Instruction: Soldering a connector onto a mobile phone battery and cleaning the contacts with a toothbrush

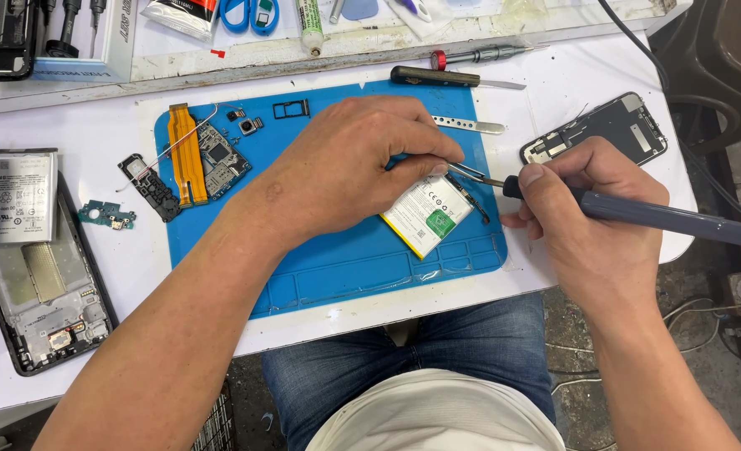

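The left hand (354, 163) has its fingers (424, 154) pinched on slim tweezers (468, 173) over the top edge of the white battery (427, 214), while the right hand (591, 209) is clenched around a dark soldering iron (662, 215) whose tip meets the tweezers just beyond the left fingertips. Judging by the boards (216, 159) and flex (185, 154) lying loose beyond the left knuckles, teardown looks well advanced and the battery connector work unfinished. The blue mat (345, 263) has bare room below the fingers, its right edge and the bench (571, 108) edge close under the right hand.

A white phone battery (427, 215) (green label patch) lies tilted, flat on the blue mat (337, 267).
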